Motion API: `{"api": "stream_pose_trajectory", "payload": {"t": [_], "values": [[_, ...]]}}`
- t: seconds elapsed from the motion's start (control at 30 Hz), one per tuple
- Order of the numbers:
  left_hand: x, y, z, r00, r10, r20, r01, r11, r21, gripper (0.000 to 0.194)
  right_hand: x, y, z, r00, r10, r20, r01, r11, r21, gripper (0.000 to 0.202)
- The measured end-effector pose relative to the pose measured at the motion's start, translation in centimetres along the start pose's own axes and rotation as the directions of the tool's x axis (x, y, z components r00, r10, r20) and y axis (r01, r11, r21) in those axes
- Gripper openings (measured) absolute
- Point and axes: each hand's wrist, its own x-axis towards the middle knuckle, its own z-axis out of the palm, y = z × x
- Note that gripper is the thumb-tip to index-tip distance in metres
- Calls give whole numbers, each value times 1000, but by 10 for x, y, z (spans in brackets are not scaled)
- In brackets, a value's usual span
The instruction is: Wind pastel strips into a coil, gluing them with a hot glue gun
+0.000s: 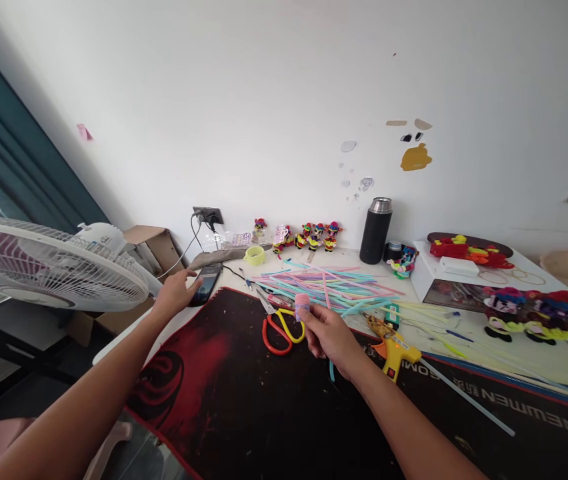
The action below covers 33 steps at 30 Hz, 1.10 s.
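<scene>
My left hand [176,292] reaches to a dark smartphone [208,285] at the desk's back left, fingers extended at its screen. Between the thumb and fingers of my right hand [333,339] is a small fuzzy roll of pink and purple pipe cleaner [302,303], held upright over the black mousepad [259,413]. Scissors [278,332] with one red and one yellow handle lie just left of that hand. Behind it spreads a pile of pastel pipe cleaners [324,285]. To its right rests a yellow glue gun [397,352] with a glue stick in its back.
A white fan [54,263] stands at the left. Along the wall are a yellow tape roll [255,255], several small fuzzy figures [317,235] and a black thermos [376,230]. At the right, larger fuzzy figures [507,320] stand before a white box [419,260].
</scene>
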Motion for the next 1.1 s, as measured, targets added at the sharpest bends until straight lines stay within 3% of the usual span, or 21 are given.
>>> {"api": "stream_pose_trajectory", "payload": {"t": [0.13,0.3,0.47,0.7,0.8,0.93,1.03,1.1], "values": [[-23,-19,-16,999,45,-24,-48,989,-139,45,-1,-1,0,1000,-6,-1,6,1000,-25,57],[-39,-21,-14,990,140,13,-135,972,-193,50,-2,-1,0,1000,-3,0,3,1000,-29,54],[-17,-19,1,992,123,21,-118,976,-185,54,-2,-2,0,1000,11,-5,-11,999,-35,53],[21,-10,15,986,71,-149,-97,979,-179,55,-2,-1,-1,1000,26,2,-26,999,-48,52],[17,11,14,976,99,-194,-137,971,-193,53,-1,0,-1,1000,26,1,-26,999,-46,52],[-10,69,11,943,263,-203,-312,911,-269,45,-1,0,-1,1000,22,-14,-23,999,-44,54],[-37,124,9,929,356,-100,-366,842,-396,45,-1,-3,-2,999,11,-37,-12,999,-33,54],[-50,156,8,877,480,-20,-432,769,-471,47,-1,-5,-3,998,-3,-64,2,1000,-25,55]]}}
